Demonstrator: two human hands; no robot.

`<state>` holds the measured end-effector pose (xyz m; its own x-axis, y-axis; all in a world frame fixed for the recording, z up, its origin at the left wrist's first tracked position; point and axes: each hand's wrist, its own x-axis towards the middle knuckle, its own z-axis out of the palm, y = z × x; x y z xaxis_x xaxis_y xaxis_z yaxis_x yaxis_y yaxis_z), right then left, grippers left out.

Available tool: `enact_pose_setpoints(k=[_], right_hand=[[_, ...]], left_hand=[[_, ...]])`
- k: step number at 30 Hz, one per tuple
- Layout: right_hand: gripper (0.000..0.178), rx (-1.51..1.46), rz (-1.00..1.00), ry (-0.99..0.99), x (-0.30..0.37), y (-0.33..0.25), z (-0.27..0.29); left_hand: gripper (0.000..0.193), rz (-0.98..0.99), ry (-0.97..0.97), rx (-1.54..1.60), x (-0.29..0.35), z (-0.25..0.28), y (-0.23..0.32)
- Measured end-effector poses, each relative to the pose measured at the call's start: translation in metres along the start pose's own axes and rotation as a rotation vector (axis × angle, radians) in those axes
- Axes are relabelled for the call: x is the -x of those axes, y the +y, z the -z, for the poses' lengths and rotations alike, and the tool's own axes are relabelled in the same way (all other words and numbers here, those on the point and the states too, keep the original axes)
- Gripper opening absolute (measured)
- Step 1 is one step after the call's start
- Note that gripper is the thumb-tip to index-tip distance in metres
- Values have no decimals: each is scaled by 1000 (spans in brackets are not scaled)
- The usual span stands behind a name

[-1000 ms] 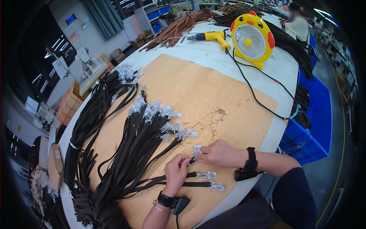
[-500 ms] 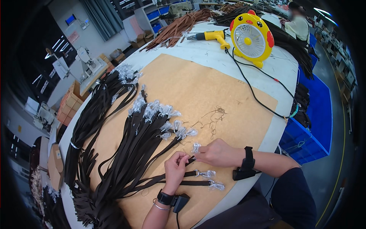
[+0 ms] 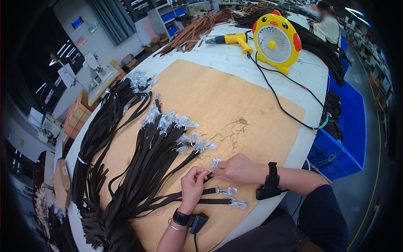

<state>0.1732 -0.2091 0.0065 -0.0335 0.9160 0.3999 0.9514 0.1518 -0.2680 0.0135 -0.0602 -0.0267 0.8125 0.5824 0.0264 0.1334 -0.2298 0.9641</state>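
My left hand point(image 3: 193, 187) is closed on a dark strap point(image 3: 209, 177) near its end. Close beside it, my right hand point(image 3: 237, 169) pinches the same strap with fingertips together. A metal clip in clear plastic point(image 3: 215, 162) sticks out past the right fingers; the strap's end is partly hidden by them. Below the hands lie two more dark straps, each ending in a plastic-wrapped clip point(image 3: 238, 204). To the left, a thick bundle of dark straps point(image 3: 145, 164) spreads out, with several wrapped clips point(image 3: 168, 119) at its far end.
Brown paper point(image 3: 201, 88) covers much of the white table point(image 3: 197, 54). Loose threads point(image 3: 235, 130) lie beyond my hands. Farther off are a yellow heat gun point(image 3: 237, 40), a yellow fan point(image 3: 289, 54) and a black cable point(image 3: 275, 98). A blue bin point(image 3: 350, 138) stands right; a person point(image 3: 327, 28) is at the back.
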Motion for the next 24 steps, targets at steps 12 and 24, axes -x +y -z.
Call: enact_pose_setpoints(k=[12,24], right_hand=[[26,-335,-297,190,5,25,2],[22,-503,-407,219,-13,30,-4]], left_hand=[[14,-31,-66,-199,-18,15,23],[44,-467,-215,-852,-25,16,45]])
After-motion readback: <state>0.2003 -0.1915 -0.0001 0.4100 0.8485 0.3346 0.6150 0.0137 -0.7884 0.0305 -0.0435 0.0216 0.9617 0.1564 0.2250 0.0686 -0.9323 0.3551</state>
